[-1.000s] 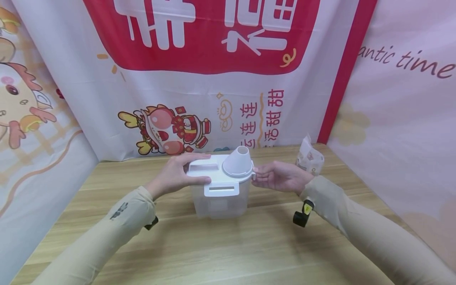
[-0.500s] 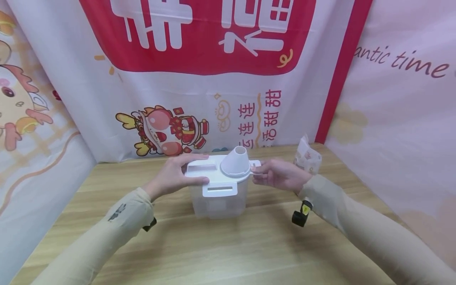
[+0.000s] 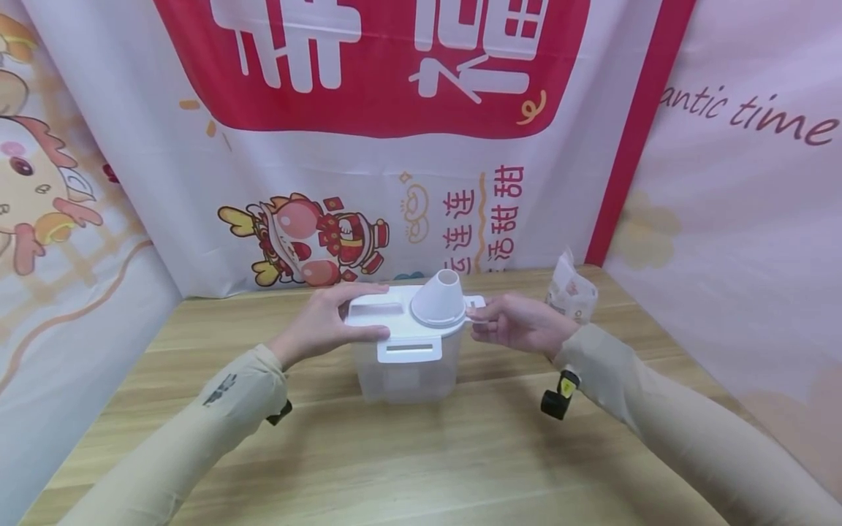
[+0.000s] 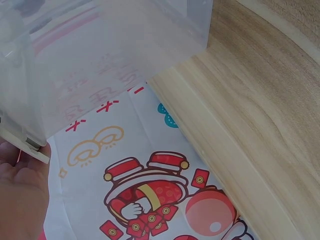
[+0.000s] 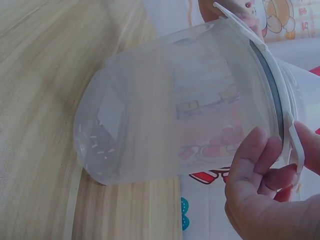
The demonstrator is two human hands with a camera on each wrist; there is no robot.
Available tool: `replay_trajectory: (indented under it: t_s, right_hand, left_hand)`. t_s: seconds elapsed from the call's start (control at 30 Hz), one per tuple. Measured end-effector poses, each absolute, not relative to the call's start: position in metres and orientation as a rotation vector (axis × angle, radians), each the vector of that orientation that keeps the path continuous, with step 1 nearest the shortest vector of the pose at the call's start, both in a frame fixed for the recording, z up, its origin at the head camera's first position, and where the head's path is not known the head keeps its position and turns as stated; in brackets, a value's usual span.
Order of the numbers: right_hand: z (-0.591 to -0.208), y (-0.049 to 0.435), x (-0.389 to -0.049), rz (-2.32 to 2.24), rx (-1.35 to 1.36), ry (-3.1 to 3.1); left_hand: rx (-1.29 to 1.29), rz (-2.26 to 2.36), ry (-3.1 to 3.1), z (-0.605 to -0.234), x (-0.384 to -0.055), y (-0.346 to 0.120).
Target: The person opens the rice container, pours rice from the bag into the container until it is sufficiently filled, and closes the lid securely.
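White lid (image 3: 401, 321) tops clear container (image 3: 409, 376). My left hand (image 3: 329, 321) grips the lid; my right hand (image 3: 516, 323) pinches the side latch (image 3: 475, 301).

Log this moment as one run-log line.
left hand: grips lid; right hand: pinches side clip; bin: upright on table; cone: on lid

On the back cloth (image 3: 368, 161) the Chinese characters lie on their side: in the red panel (image 3: 381, 106) a large white 福 (image 3: 476, 58), beside another one, partly cut; lower, the red 连连 (image 3: 459, 217) and 活甜甜 (image 3: 506, 217), to be read from bottom to top. On the right cloth (image 3: 730, 212) stands "antic time" (image 3: 750, 117), its beginning hidden. The print on the bag (image 3: 571, 294) and on the left sleeve (image 3: 246, 383) is too small for reading. Through the box (image 4: 125, 45), red characters appear only blurred.
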State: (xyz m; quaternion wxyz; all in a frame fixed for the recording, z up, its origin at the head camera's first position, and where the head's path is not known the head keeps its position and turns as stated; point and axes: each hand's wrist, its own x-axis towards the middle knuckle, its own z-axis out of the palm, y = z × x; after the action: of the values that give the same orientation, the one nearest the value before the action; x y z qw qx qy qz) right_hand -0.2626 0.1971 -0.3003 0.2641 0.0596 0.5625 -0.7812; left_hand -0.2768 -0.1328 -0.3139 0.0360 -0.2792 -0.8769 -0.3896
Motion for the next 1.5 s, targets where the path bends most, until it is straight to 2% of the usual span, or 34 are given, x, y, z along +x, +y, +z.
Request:
replay_trajectory:
  t_s: [1.07, 1.5]
  right_hand:
    - [-0.298, 0.192, -0.254, -2.169, 0.254, 1.577]
    - [-0.310, 0.184, -0.232, -2.360, 0.254, 1.569]
  left_hand:
    - [-0.849, -1.193, -2.706, -0.315, -0.279, -0.134]
    - [-0.850, -1.171, -2.710, -0.314, -0.279, -0.133]
